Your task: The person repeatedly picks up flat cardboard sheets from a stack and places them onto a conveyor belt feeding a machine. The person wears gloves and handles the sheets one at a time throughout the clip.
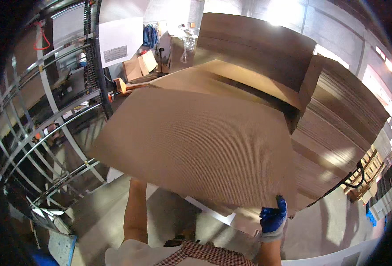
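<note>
Head view: my right hand [273,218] pinches the cardboard sheet [196,142] at its near corner; my left hand is hidden beneath, grip unclear. I should keep the sheet level.

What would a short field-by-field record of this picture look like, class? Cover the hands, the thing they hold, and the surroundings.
Held thing: large flat cardboard sheet, corrugated, brown, lifted in front of the person
Right hand: blue glove, gripping the sheet's near right corner
Left hand: hidden behind the sheet; only the bare forearm shows
Right of the sheet: tall stack of cardboard on a pallet
Left of the sheet: metal frame of curved bars
Below: grey floor
</note>
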`<state>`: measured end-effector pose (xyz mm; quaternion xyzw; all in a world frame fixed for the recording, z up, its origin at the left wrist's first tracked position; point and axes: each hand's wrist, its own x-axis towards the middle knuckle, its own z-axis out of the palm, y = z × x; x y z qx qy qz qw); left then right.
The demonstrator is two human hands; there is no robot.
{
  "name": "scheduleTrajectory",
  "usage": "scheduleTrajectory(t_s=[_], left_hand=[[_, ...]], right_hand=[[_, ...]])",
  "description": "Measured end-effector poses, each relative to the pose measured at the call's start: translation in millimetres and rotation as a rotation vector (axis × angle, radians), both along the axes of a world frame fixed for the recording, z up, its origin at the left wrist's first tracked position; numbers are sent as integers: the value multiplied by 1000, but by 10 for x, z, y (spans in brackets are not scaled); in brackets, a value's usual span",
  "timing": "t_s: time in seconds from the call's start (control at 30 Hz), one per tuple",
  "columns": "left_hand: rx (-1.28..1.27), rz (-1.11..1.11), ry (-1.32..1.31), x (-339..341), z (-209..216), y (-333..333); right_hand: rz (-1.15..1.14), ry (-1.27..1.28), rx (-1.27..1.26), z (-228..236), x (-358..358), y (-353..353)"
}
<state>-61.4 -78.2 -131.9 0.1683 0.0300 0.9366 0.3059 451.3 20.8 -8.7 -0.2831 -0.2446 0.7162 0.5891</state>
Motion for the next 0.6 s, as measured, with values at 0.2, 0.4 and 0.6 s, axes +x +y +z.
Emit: scheduleTrajectory(t_s=[0.2,0.4,0.6], left_hand=[[-460,160,-163,393,-390,-1190],[-769,-36,-139,1143,-898,-2028],[-1008,-455,-43,1785,-1310,-2471]], right_hand=[[-55,40,-7,-189,390,-538],[-92,-272,82,0,739,-1368],[-310,-392,54,562,656,-2464]])
